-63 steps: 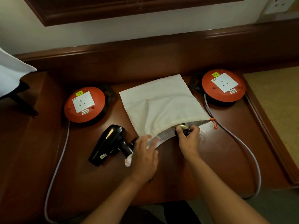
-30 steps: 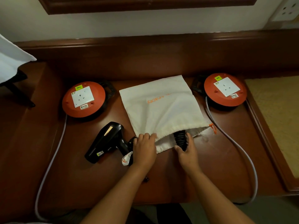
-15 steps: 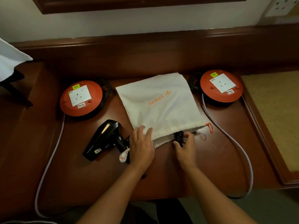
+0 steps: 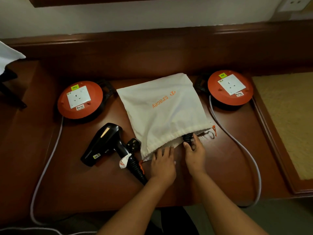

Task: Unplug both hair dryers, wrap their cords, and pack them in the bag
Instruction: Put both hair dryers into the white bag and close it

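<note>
A white drawstring bag [image 4: 162,112] with orange lettering lies flat on the wooden desk, its mouth facing me. A black coiled cord [image 4: 187,137] sticks out of the mouth; whatever it is attached to is hidden inside the bag. My right hand [image 4: 194,155] pinches that cord between thumb and fingers. My left hand [image 4: 163,165] rests with straight fingers on the bag's lower lip, just left of the right hand. A black hair dryer [image 4: 101,143] lies outside, left of the bag, with its plug [image 4: 133,144] and coiled cord [image 4: 135,168] beside it.
Two orange cable reels with white sockets sit on the desk, one to the left [image 4: 79,100] and one to the right [image 4: 230,87] of the bag, nothing plugged in. Their white cables [image 4: 237,143] trail off the front edge. A raised wooden rim [image 4: 271,150] borders the desk's right side.
My left hand slid right along the bag's mouth, uncovering the outer dryer's plug and cord. My right hand stayed at the mouth on the coiled cord.
</note>
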{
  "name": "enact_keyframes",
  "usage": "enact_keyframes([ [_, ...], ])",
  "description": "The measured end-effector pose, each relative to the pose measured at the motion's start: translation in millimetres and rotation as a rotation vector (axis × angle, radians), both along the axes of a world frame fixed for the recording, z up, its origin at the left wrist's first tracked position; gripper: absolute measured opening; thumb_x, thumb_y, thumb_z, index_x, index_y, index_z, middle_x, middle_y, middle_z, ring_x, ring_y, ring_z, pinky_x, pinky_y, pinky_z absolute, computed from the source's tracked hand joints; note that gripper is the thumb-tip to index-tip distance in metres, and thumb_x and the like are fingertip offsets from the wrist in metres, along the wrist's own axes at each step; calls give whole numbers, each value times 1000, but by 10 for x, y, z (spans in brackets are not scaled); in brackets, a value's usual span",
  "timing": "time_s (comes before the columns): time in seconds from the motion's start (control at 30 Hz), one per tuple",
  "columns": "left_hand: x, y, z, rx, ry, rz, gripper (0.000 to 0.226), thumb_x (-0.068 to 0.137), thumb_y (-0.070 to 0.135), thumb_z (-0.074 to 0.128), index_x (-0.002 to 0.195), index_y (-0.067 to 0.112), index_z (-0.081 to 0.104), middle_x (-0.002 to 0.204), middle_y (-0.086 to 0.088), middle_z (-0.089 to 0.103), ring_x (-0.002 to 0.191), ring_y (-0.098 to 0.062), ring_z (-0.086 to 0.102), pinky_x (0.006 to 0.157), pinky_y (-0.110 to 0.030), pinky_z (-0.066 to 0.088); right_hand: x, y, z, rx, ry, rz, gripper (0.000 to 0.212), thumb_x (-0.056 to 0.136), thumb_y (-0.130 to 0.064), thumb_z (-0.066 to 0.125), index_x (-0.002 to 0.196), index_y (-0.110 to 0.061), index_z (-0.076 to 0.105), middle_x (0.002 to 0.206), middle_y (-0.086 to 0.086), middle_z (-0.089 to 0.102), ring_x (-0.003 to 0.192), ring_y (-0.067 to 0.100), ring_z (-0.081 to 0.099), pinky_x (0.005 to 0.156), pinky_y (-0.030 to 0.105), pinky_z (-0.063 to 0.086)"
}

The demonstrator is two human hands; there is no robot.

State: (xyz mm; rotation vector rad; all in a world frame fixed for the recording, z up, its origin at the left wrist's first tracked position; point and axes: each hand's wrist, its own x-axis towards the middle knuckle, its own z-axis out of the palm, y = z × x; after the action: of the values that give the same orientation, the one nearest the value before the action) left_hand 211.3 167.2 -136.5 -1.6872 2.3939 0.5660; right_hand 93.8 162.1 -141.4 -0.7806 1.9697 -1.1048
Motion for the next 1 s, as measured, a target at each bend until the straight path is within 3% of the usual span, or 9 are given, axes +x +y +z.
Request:
enact_keyframes([
  [0.07, 110, 77, -67, -8, -34, -64, 59, 96, 28, 49, 150, 16, 29, 150, -6, 36, 138, -33, 31, 111, -46, 29, -18, -64, 17, 9, 12, -11, 44, 92, -15, 59, 135, -14, 50, 122, 10, 62, 113, 26, 58, 96, 41, 49],
  [0.23, 413, 245, -166, -60, -96, -146, 76, 59, 26, 80, 130, 14, 58, 119, -5, 62, 111, -33, 60, 90, -44, 52, -70, -249, 137, 6, 28, -105, 21, 88, -9, 63, 106, -11, 52, 87, -5, 58, 76, 11, 55, 61, 11, 39],
  [0.37, 438, 235, -102, -187, 66, -138, 52, 70, 25, 70, 120, 14, 62, 120, -3, 58, 112, -29, 59, 91, -39, 52, -30, -226, 57, 54, 57, -57, 22, 84, -1, 60, 94, -10, 42, 87, 10, 58, 72, 18, 52, 55, 8, 37],
  [0.47, 371, 143, 52, -349, 182, -136, 48, 73, 22, 67, 120, 16, 58, 124, -5, 54, 118, -27, 49, 93, -39, 49, -47, -143, -14, 95, 135, 33, 19, 85, -2, 59, 91, -10, 42, 87, 10, 57, 75, 20, 51, 54, 11, 35],
  [0.57, 304, -112, 105, -351, 47, 7, 73, 63, 22, 79, 131, 14, 55, 130, -15, 54, 123, -34, 43, 97, -46, 47, -79, -123, 4, 94, 232, 147, 17, 87, -8, 61, 90, -10, 44, 82, 6, 57, 71, 19, 50, 55, 24, 34],
  [0.7, 253, -510, 184, -147, -243, 94, 79, 90, 25, 56, 153, 14, 10, 146, -20, 33, 134, -36, 31, 109, -46, 28, -90, -260, 83, 119, 349, 219, 30, 86, -18, 66, 91, -11, 37, 76, 4, 54, 63, 19, 50, 48, 26, 31],
  [0.77, 204, -610, 198, -90, -286, 101, 74, 96, 23, 46, 153, 10, 0, 141, -20, 38, 129, -35, 36, 108, -46, 27, -79, -352, 124, 153, 379, 273, 32, 87, -18, 65, 95, -10, 35, 77, 7, 55, 66, 23, 53, 53, 31, 38],
  [0.9, 195, -627, 233, -84, -322, 86, 74, 95, 15, 47, 153, 10, 0, 127, -17, 52, 116, -33, 50, 101, -46, 35, -77, -468, 173, 148, 365, 308, 29, 88, -16, 62, 97, -8, 35, 82, 9, 55, 71, 23, 55, 59, 34, 45],
  [1.0, 229, -585, 205, -25, -317, 16, 64, 91, 9, 50, 148, 10, 20, 119, -11, 59, 113, -29, 54, 105, -50, 30, -81, -528, 178, 135, 345, 297, 28, 89, -15, 62, 97, -6, 36, 83, 9, 55, 71, 21, 53, 59, 30, 39],
])
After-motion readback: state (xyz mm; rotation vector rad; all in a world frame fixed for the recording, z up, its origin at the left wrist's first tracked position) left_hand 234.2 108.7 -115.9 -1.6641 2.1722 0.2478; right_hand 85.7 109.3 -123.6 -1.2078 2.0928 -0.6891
